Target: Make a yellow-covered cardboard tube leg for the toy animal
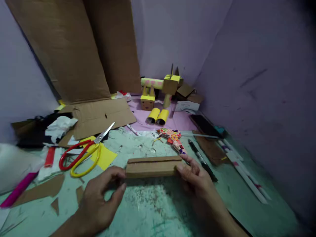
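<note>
A long, narrow folded cardboard strip [153, 169], box-like with a lengthwise seam along its top, is held up level above the table. My right hand [197, 181] grips its right end, the thumb on the near side and fingers behind. At the other end is my left hand [101, 197], thumb and index finger apart; the index fingertip is at the strip's end, and whether it touches is unclear. Beyond the strip lies a glue gun [174, 138] with a patterned covering. Scissors [85, 153] with red and yellow handles rest left of it, partly over yellow paper [107, 157].
Cardboard animal-like figures [170, 86] and two yellow tubes [158, 116] stand at the back. Large cardboard sheets [74, 49] lean on the wall. A black pen [201, 158], a phone-like dark slab [203, 124] and white sticks [243, 174] lie right. Cardboard scraps [40, 191] lie left.
</note>
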A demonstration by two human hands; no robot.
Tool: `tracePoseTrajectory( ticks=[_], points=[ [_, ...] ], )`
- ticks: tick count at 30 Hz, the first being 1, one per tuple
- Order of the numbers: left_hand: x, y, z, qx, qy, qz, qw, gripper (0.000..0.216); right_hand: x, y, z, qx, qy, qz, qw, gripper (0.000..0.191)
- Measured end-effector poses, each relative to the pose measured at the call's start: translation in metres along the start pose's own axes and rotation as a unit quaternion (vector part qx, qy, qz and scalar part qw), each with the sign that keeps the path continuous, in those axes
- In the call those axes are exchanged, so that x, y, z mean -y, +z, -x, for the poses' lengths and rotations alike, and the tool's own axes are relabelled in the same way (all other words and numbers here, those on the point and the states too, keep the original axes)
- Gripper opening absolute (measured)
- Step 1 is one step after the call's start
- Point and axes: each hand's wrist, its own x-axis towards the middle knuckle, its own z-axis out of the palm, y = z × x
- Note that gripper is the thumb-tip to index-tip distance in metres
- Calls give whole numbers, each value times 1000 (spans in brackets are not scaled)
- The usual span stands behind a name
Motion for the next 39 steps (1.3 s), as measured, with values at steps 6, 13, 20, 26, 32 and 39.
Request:
tracePoseTrajectory(
  ticks=[6,13,20,26,32,39],
  points=[
    [-15,-1,-6,35,-191,264,945,53,-16,2,-7,43,-78,12,996,47],
    [-13,0,-18,33,-224,272,935,56,-19,10,0,107,-69,8,992,45],
    [-15,2,-16,31,-243,242,939,54,-26,10,-8,68,-58,45,995,46],
    [-13,3,-17,34,-226,230,946,57,-28,10,-6,54,-71,50,995,50],
    [-19,3,-11,18,-187,145,971,61,-14,15,1,44,-22,30,998,70],
    [-23,1,-2,-33,-124,46,991,57,-17,15,-8,62,30,52,996,89]
  ],
)
